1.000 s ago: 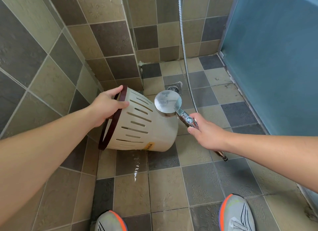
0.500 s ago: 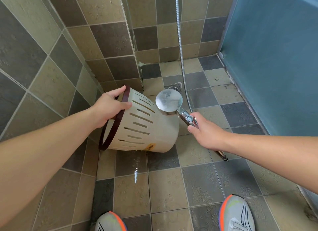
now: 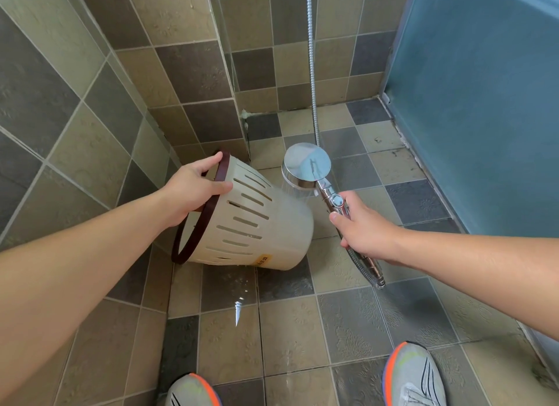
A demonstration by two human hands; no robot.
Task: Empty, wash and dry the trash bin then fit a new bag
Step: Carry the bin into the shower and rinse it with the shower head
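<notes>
A tiled shower corner: square tiles in beige and grey cover the floor (image 3: 290,324) and the walls, and a frosted blue glass panel (image 3: 478,103) closes the side at 2 o'clock. A person stands here, seen from above, with both bare arms reaching forward.

The bin (image 3: 257,221) is near the middle, at about 10 o'clock from the person's feet. It is cream plastic with rows of narrow slots and a dark brown rim (image 3: 193,233). It is tipped on its side, mouth toward 8 o'clock, base toward 3 o'clock. A small yellow label shows near its base. Whether its lower edge touches the floor cannot be told.

The left hand (image 3: 193,191) grips the bin at the top of its rim, thumb curled over the outside wall, fingers hooked over the rim's edge.

The right hand (image 3: 363,227) is wrapped round the handle of a chrome shower head (image 3: 307,166), thumb lying along the handle. The round head sits just beside the bin's base, at 1 o'clock from it, with a faint spray falling against the bin. A metal hose (image 3: 313,73) runs up toward 12 o'clock and loops out below the hand.

Water (image 3: 239,309) glistens on the floor under the bin. Two grey shoes with orange trim, the left shoe (image 3: 193,390) and right shoe (image 3: 414,375), show at 6 o'clock.
</notes>
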